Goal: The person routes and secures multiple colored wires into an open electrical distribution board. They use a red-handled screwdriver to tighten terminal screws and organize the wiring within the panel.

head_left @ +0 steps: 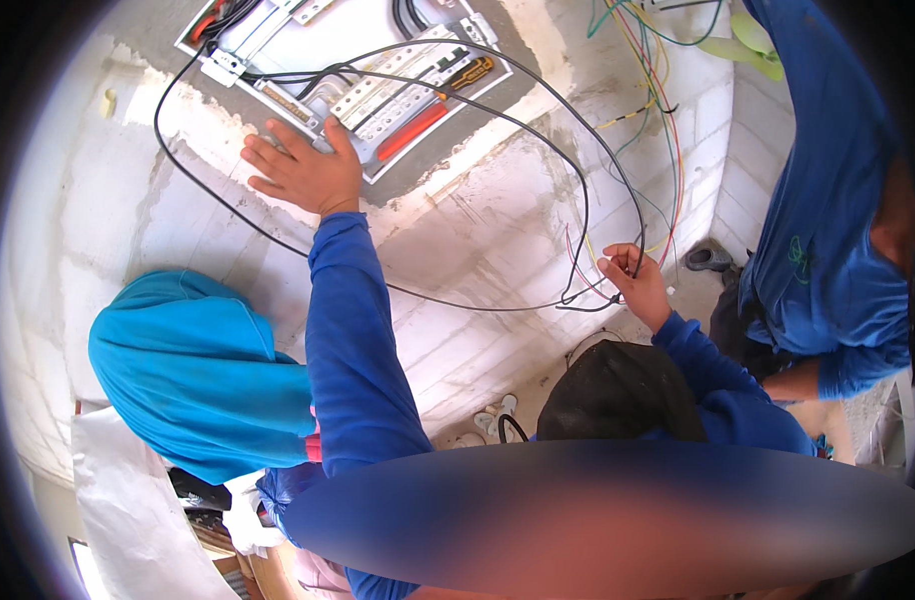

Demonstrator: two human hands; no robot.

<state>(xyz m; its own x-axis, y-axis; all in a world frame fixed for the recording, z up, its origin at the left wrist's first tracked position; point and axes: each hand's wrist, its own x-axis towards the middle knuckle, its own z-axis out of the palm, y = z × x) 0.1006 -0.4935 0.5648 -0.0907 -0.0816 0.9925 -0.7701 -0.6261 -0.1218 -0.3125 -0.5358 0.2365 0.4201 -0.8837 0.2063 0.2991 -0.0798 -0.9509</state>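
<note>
Against the pale block wall (pixel 458 240), the left hand (pixel 306 168) spreads flat by the electrical box (pixel 363 28); near the corner, the right hand (pixel 635 284) pinches black cable (pixel 586 190).

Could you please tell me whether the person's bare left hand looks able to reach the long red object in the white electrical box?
Probably yes: the left hand is near the red object, and nothing visible blocks the gap.

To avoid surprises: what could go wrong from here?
The screwdriver and red tool sit in the open box and might slip out. The black cable loops across the box and could snag them. The left hand spreads at the box's edge; if it's live, which I can't tell, shock is possible.
</note>
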